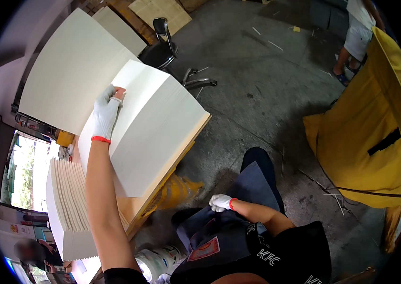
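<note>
Grey concrete floor (257, 90), strewn with pale scraps, surrounds the work area. At ten o'clock, the left hand (105, 109), in a white knit glove with a red cuff and some bare fingertips, rests on a stack of white sheets (157, 135); its fingers are bent, but whether they pinch a sheet cannot be told. At five o'clock, the right hand (220, 203), similarly gloved, lies against a dark apron (252, 182) with its fingers curled closed; whether they grasp the cloth is not discernible. The stack lies toward nine to ten o'clock on a wooden board (169, 165), with yellow wrapping (174, 191) below the board's edge. Just beyond the left hand, a large white sheet (72, 71) extends at ten o'clock; a second stack (70, 189) stands at eight. Farther out are a black chair (160, 54) at eleven o'clock, a person in pale shorts (357, 38) at two, a large yellow cloth cover (356, 137) at three, a white bucket (150, 265) at seven and a bright window (27, 168) near nine.
</note>
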Motion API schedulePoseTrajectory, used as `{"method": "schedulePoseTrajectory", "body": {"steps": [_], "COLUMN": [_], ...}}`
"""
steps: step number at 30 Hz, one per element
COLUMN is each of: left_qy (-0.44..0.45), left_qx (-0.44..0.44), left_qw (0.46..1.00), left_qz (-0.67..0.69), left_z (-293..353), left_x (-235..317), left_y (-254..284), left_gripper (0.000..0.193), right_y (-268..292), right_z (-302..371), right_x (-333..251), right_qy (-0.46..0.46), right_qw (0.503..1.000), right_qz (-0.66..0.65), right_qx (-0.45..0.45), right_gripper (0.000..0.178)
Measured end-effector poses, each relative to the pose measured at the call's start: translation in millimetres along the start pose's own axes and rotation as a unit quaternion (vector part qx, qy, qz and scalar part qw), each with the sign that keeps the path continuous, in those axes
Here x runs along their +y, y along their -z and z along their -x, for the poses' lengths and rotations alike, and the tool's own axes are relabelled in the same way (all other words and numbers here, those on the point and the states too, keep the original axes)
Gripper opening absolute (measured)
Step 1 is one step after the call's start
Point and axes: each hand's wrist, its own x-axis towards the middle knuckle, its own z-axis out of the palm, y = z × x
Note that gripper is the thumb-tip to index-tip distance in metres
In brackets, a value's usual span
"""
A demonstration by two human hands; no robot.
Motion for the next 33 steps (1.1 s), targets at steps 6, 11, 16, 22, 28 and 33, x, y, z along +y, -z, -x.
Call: {"method": "schedulePoseTrajectory", "body": {"steps": [6, 11, 16, 22, 28, 33], "left_qy": [-0.014, -0.008, -0.009, -0.027, 0.012, 0.053], "left_qx": [0.012, 0.006, 0.004, -0.012, -0.030, -0.048], "left_qw": [0.999, 1.000, 0.999, 0.999, 0.997, 0.996], "left_qz": [-0.046, -0.008, -0.045, -0.017, -0.067, -0.053], "left_z": [-0.2, 3.9, 14.7, 12.5, 18.9, 14.4], "left_x": [-11.5, -3.6, 5.4, 0.4, 16.0, 4.6], "left_y": [0.4, -2.2, 2.8, 2.7, 6.3, 3.2], "left_gripper": [0.021, 0.021, 0.018, 0.017, 0.021, 0.023], "right_y": [15.2, 25.9, 19.0, 38.7, 93.4, 79.2], "right_z": [8.5, 9.5, 16.8, 17.9, 74.9, 173.5], "right_x": [2.9, 2.1, 1.7, 6.6, -97.8, -309.3], "right_qy": [-0.016, -0.018, -0.034, 0.040, 0.172, 0.389], "right_qw": [0.983, 0.981, 0.987, 0.959, 0.803, 0.881], "right_qz": [0.159, -0.112, -0.047, -0.272, -0.571, -0.225], "right_qx": [0.095, 0.157, 0.153, 0.069, -0.008, 0.150], "right_gripper": [0.022, 0.014, 0.015, 0.018, 0.020, 0.019]}}
